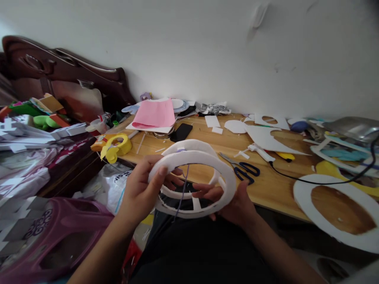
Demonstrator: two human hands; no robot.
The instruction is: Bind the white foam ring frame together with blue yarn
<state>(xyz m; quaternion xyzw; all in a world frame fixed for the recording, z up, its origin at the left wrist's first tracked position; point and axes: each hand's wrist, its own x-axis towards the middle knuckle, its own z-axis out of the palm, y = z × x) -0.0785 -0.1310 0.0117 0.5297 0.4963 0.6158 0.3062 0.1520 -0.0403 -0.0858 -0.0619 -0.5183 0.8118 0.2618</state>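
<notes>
Both my hands hold a white foam ring frame [204, 159], two stacked rings joined by short white struts, above my lap at the wooden table's [266, 185] near edge. My left hand [142, 189] grips its left side, thumb pressed on the top ring. My right hand [233, 203] holds the right underside, fingers reaching inside the frame. A thin purple thread [184, 189] hangs down through the middle of the rings.
On the table lie dark-handled scissors [244, 170], a white glue gun [262, 152] with black cord, a black phone [181, 131], pink paper [154, 113], foam offcuts and a large foam ring [302, 201]. A yellow tape dispenser [114, 146] sits left; a purple plastic basket [56, 232] stands beside me.
</notes>
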